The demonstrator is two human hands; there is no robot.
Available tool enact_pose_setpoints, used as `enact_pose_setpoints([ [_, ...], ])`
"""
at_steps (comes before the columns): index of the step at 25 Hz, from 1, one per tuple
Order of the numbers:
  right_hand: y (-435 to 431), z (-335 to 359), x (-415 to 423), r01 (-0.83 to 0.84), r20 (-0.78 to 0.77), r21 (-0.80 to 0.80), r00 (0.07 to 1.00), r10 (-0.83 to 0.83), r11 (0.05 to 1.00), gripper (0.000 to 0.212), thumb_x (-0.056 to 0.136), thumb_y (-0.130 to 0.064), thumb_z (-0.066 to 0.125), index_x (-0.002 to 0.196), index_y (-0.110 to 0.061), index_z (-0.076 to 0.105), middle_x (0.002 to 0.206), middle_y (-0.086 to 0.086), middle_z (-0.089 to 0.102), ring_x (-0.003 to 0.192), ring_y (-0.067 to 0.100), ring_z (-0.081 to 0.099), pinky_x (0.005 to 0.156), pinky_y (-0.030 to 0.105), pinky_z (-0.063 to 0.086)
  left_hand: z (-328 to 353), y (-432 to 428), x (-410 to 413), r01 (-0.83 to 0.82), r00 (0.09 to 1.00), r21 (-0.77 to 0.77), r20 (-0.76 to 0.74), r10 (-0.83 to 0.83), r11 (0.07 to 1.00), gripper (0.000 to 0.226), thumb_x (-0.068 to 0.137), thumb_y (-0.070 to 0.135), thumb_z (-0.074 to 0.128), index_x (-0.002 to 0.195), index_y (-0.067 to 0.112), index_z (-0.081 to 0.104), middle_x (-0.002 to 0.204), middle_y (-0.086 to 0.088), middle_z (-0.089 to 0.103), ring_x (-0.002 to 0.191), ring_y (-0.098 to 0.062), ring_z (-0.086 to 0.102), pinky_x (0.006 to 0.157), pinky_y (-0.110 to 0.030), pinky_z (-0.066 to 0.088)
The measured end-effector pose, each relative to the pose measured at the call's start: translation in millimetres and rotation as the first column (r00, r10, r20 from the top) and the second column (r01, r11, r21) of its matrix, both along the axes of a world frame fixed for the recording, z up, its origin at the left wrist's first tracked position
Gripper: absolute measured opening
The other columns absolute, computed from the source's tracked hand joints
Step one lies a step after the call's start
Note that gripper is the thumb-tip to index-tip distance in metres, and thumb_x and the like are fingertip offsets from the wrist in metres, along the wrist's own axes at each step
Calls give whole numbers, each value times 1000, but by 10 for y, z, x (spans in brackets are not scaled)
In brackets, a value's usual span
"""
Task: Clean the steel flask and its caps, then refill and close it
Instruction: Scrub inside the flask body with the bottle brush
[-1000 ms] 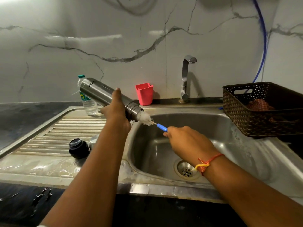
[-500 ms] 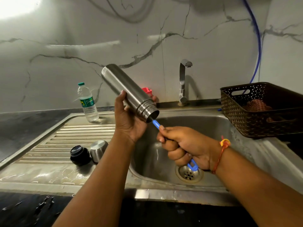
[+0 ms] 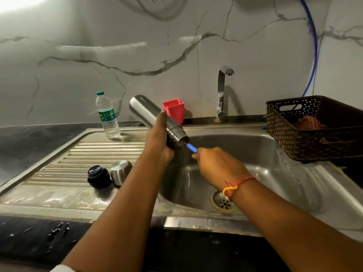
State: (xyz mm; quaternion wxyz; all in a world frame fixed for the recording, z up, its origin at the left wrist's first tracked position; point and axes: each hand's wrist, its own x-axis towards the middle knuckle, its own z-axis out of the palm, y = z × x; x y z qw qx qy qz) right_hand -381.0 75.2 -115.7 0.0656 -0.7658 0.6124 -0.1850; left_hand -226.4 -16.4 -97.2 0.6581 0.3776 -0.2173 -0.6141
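My left hand (image 3: 159, 142) grips the steel flask (image 3: 145, 112) over the left edge of the sink basin (image 3: 255, 154), its open mouth tilted down to the right. My right hand (image 3: 218, 165) holds the blue handle of a bottle brush (image 3: 191, 148); the brush head is hidden inside the flask mouth. On the ribbed drainboard (image 3: 88, 154) lie the black inner cap (image 3: 98, 176) and the steel outer cap (image 3: 120, 171), side by side and touching.
A plastic water bottle (image 3: 107, 116) stands at the back of the drainboard. A red cup (image 3: 174, 110) sits behind the flask, next to the tap (image 3: 223, 91). A dark woven basket (image 3: 318, 128) with a cloth rests on the sink's right rim. The drain (image 3: 224, 201) lies below my right wrist.
The brush, with bristles outside the mouth a second ago, is now pushed into the flask. The flask rose steeply, then dropped lower again; my right hand followed it up and right.
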Motion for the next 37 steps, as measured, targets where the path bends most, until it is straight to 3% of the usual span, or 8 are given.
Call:
enact_pose_setpoints([
  [6, -22, -28, -38, 22, -49, -56, 998, -24, 998, 34, 104, -41, 35, 113, -19, 59, 87, 10, 60, 79, 32, 59, 62, 34, 40, 7, 29, 10, -36, 997, -12, 70, 37, 999, 65, 81, 46, 82, 125, 5, 55, 102, -13, 70, 82, -27, 73, 75, -44, 62],
  [10, -104, 8, -22, -47, 275, 108, 961, 15, 993, 34, 103, -40, 41, 79, -22, 57, 67, -1, 53, 61, 18, 52, 54, 31, 36, 37, 121, -105, 84, 996, -78, 23, -82, 993, 61, 89, 42, 74, 130, 5, 49, 113, -17, 67, 95, -29, 72, 83, -44, 61],
  [14, -30, 84, -175, -367, 848, 387, 502, -170, 846, 34, 104, -38, 41, 82, -16, 53, 53, -5, 29, 39, 7, 21, 39, 18, 15, 46, 155, -80, 156, 985, -155, -51, -165, 976, 52, 92, 40, 68, 128, 5, 54, 115, -17, 65, 106, -29, 68, 91, -44, 58],
  [18, 21, 154, -188, -746, 884, 418, 202, -422, 518, 35, 101, -42, 42, 77, -18, 51, 52, -9, 20, 35, 2, 17, 31, 12, 15, 34, 175, -115, 283, 920, -273, -195, -341, 919, 72, 86, 40, 75, 139, 3, 44, 115, -21, 65, 102, -30, 69, 89, -41, 61],
  [21, 31, 96, -85, -509, 840, 495, 486, -239, 704, 36, 103, -43, 40, 78, -19, 50, 52, -7, 27, 38, 6, 22, 35, 15, 20, 10, 140, -137, 210, 964, -191, -125, -236, 959, 69, 85, 39, 77, 136, 6, 43, 100, -18, 67, 83, -26, 70, 77, -38, 63],
  [24, 64, 126, -84, -160, 372, 237, 926, 62, 958, 38, 103, -42, 40, 76, -20, 56, 57, -5, 49, 51, 12, 45, 51, 28, 36, 77, -75, 148, 28, 989, -85, -140, -40, 996, 65, 81, 39, 83, 127, 5, 51, 104, -16, 68, 85, -29, 73, 80, -47, 61],
  [28, 2, 126, -61, -48, 102, 160, 994, 32, 986, 29, 103, -41, 41, 93, -23, 62, 72, -1, 53, 64, 17, 52, 54, 30, 35, -32, -29, 29, 80, 996, -15, -27, -81, 997, 41, 86, 35, 80, 105, 9, 55, 77, -9, 66, 66, -23, 68, 68, -42, 61],
  [37, -30, 55, -46, -27, 51, 75, 998, 23, 997, 33, 103, -42, 40, 103, -18, 62, 85, 8, 61, 77, 28, 59, 60, 32, 36, -24, 70, -116, 66, 993, 8, 98, -66, 998, 47, 87, 33, 78, 116, 5, 55, 83, -11, 65, 66, -22, 68, 67, -38, 61],
])
